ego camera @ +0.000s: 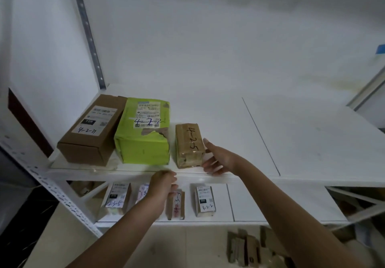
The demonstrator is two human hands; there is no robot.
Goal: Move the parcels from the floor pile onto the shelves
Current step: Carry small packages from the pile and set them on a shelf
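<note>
Reference item: the green parcel (pixel 143 130), marked 4-2-2, which stands on the upper shelf (pixel 229 122) near its front edge.

1. Directly left of the green parcel, touching it, lies a brown carton (pixel 91 130) marked 4-2-11.
2. Just right of the green parcel, with a narrow gap between them, stands the small taped parcel (pixel 188 145) marked 4-2-5. It rests flat on the shelf board, its long side running front to back.
3. The right hand (pixel 218 159) is on the side of the taped parcel away from the green parcel. Its fingers are spread and nearly straight. The thumb lies along the parcel's side face, and no finger wraps round the parcel.
4. The left hand (pixel 163 184) is below the green parcel's front right corner, level with the shelf's front lip. It is motion-blurred and its fingers are bent downward; whether it grips anything cannot be told.
5. Below the green parcel, the lower shelf (pixel 245 203) carries a row of upright parcels, among them one marked 4-3-5 (pixel 116 197) and one marked 4-3-2 (pixel 205 201).
6. Far below and right of the green parcel, the floor pile (pixel 250 249) of brown parcels lies on the tiles.
</note>
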